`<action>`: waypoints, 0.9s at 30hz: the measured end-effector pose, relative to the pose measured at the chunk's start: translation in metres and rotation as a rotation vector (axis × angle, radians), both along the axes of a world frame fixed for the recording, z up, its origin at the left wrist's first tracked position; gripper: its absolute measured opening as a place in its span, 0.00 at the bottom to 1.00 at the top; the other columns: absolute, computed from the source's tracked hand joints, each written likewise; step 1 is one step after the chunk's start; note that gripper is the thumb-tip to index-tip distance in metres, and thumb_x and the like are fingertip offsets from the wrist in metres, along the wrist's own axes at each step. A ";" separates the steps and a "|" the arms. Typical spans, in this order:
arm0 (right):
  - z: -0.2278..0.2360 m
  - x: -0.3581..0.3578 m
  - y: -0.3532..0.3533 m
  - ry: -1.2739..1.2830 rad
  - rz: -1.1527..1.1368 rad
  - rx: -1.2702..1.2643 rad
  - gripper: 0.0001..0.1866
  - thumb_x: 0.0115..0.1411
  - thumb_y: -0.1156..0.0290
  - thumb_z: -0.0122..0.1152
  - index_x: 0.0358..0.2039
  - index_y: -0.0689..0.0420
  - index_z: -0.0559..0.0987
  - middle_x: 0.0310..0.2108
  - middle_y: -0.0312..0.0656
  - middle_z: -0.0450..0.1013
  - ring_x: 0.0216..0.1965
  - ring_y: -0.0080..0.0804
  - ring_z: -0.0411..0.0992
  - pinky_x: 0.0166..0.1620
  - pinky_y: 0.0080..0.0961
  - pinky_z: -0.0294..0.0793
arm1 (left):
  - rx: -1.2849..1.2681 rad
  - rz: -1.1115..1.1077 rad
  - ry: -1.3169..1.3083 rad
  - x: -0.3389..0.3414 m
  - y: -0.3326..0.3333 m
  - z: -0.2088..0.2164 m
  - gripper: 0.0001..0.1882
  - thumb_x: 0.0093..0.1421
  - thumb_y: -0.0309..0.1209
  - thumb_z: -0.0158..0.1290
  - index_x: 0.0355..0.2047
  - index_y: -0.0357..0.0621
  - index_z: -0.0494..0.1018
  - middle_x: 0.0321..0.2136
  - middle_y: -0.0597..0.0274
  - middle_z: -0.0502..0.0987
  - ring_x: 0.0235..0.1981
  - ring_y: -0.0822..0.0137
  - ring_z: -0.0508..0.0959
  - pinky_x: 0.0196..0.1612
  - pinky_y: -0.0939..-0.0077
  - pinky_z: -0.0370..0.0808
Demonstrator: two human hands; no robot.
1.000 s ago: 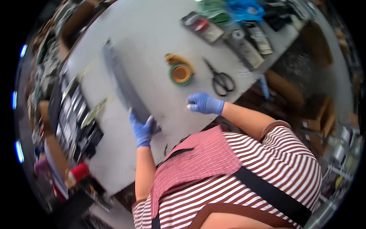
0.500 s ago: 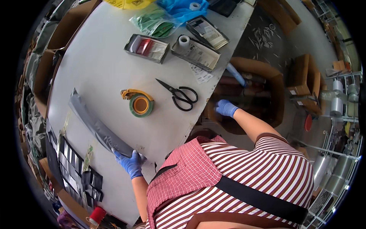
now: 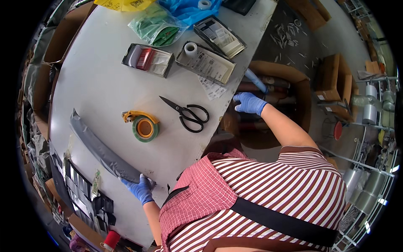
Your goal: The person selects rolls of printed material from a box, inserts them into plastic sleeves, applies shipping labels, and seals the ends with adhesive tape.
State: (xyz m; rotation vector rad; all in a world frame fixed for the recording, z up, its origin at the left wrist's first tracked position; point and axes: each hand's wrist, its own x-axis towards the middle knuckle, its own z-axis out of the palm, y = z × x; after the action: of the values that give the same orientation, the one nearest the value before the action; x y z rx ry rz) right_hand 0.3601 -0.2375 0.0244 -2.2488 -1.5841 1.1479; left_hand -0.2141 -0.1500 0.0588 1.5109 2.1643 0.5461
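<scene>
A long, slim package in grey plastic wrapping (image 3: 103, 151) lies aslant on the left of the table. My left hand (image 3: 142, 190), in a blue glove, is closed round its near end, thumb on top. My right hand (image 3: 250, 103), gloved too, hovers by the table's right edge above an open cardboard box (image 3: 303, 98). Its fingers are slightly bent and apart, with nothing visible in them. Inside the box lie several dark rolls and a light blue roll (image 3: 256, 81). Between my hands, black-handled scissors (image 3: 187, 114) and a tape dispenser (image 3: 144, 126) with green tape rest on the table.
Small open trays (image 3: 147, 61) with labels, a clear bag of green material (image 3: 161, 29) and blue plastic (image 3: 189, 12) sit toward the far side. Dark flat packages (image 3: 79, 185) line the left edge. Another carton (image 3: 331, 80) and wire shelving (image 3: 378, 168) stand at right.
My right hand has risen from lower in the box toward the table edge. My left hand keeps its hold on the grey package. The whole view has shifted slightly.
</scene>
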 end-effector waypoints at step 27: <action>0.076 0.009 0.156 -0.386 0.167 0.004 0.13 0.53 0.67 0.62 0.38 0.58 0.80 0.34 0.53 0.77 0.41 0.47 0.76 0.43 0.40 0.76 | -0.049 0.096 -0.120 0.034 0.004 0.026 0.51 0.47 0.19 0.61 0.68 0.34 0.43 0.64 0.46 0.58 0.62 0.56 0.63 0.66 0.70 0.57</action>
State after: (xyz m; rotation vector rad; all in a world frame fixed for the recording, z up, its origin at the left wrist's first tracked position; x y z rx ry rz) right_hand 0.3695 -0.0817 0.1001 -2.4878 -1.9406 0.7714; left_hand -0.1796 -0.1465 0.0843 1.3193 2.1498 0.5954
